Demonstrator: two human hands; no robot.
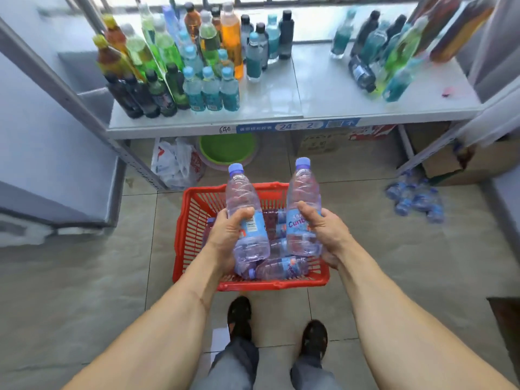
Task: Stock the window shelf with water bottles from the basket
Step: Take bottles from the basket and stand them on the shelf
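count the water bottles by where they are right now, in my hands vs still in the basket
In hands: 2, one in the left hand and one in the right hand
Lying in the red basket: at least 3 visible, others hidden behind the hands
Total: at least 5

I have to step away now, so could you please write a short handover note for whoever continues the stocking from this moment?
Left hand: grips one water bottle, cap up, above the basket.
Right hand: grips a second water bottle, also upright.
Red basket: on the floor in front of the shelf, with several more bottles lying inside.
Window shelf: drinks are grouped at its left and right ends, with bare surface in the middle.
Done: two bottles lifted out.
Left: stand these two on the shelf, probably in the bare middle, then empty the basket.
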